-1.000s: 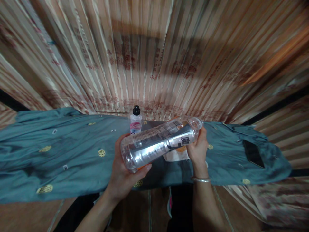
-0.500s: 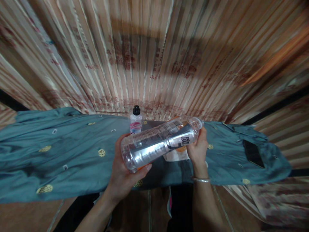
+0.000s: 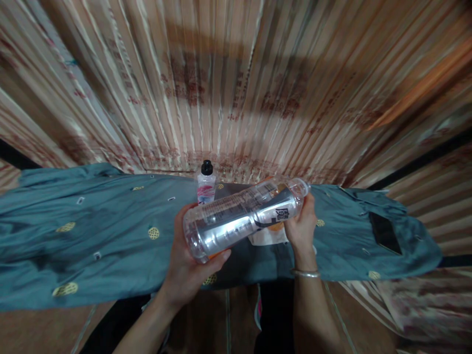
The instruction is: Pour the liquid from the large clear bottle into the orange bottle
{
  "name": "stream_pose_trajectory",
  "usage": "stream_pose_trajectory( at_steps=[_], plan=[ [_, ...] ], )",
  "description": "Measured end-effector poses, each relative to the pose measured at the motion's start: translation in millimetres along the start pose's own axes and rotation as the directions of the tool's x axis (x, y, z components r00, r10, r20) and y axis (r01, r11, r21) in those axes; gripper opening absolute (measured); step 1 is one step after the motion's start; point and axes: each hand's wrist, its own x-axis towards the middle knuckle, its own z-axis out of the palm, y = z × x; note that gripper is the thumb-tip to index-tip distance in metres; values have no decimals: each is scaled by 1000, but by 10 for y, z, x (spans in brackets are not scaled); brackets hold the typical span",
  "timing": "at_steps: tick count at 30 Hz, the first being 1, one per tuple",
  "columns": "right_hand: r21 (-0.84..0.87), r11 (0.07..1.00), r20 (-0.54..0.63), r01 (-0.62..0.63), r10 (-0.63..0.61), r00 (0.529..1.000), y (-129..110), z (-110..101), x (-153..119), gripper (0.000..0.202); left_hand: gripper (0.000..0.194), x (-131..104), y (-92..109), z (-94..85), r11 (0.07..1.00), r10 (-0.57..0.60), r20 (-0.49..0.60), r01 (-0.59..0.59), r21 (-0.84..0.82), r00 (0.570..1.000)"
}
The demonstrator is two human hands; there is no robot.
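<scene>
A large clear plastic bottle [image 3: 236,219] with a silver label is held tilted in the air, its neck up toward the right. My left hand [image 3: 193,265] wraps around its base end, thumb along the underside. Around the neck closes my right hand [image 3: 303,223], with a bangle on that wrist; its fingertips are partly hidden behind the bottle. Beyond the base stands a small clear bottle [image 3: 206,183] with a black cap and a pink label, its lower part covered by the big bottle. A white and orange packet [image 3: 267,238] shows beneath the big bottle, mostly hidden.
A teal cloth [image 3: 121,236] with yellow pineapple prints covers the long narrow table. At the right lies a black phone [image 3: 385,232]. Behind the table hangs a pleated patterned curtain [image 3: 228,88]. Dark trousered legs [image 3: 276,314] are below the front edge.
Almost nothing differs. The whole view shifts very slightly left, and both hands keep their hold on the large bottle.
</scene>
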Motion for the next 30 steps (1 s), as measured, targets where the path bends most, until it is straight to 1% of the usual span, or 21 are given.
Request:
stream_pose_trajectory(
  at_steps=[5,14,20,24,30],
  plan=[
    [-6,999,12,-48,48,999,-42,-9,7,72,79,19,38,5,1000,-19,9,19,3,1000],
    [-9,999,12,-48,48,999,-47,-8,6,74,80,21,44,1,1000,-19,9,18,20,1000],
    [-13,999,18,-48,48,999,-42,-13,16,75,80,12,6,8,1000,1,-7,-1,-2,1000],
    [-8,999,20,-45,45,999,-31,-9,12,76,81,-9,-45,8,1000,-8,-10,8,8,1000],
    [-7,1000,-2,-25,25,1000,-1,4,-2,71,82,-27,-85,6,1000,-16,-22,17,22,1000]
  ],
)
